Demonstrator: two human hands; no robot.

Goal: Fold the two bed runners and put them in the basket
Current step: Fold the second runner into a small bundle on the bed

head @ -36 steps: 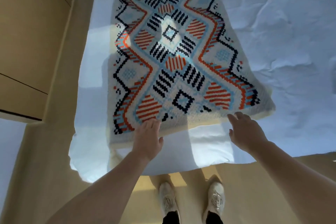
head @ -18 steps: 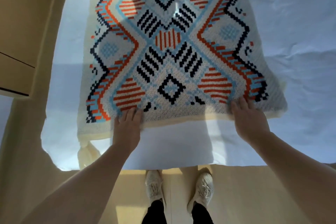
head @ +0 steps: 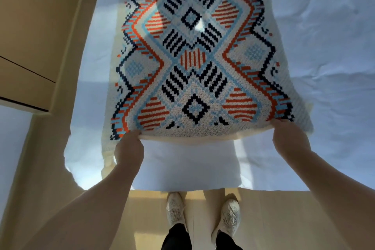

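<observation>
A cream knitted bed runner (head: 194, 63) with an orange, navy and light-blue diamond pattern lies lengthwise on the white bed (head: 324, 46). Its near edge is raised off the sheet. My left hand (head: 128, 150) grips that edge near the left corner, fingers curled under the cloth. My right hand (head: 288, 138) grips the same edge near the right corner. A cream tassel (head: 107, 163) hangs down beside my left hand. No basket and no second runner show in this view.
A tan wooden cabinet (head: 30, 46) stands at the left beside the bed. The bed's near edge (head: 192, 187) ends just in front of my shoes (head: 203, 215) on the light wooden floor. Wrinkled white sheet spreads out to the right.
Both hands went from lying flat on the runner's near edge to gripping it, and the edge has lifted. The view has moved closer to the bed.
</observation>
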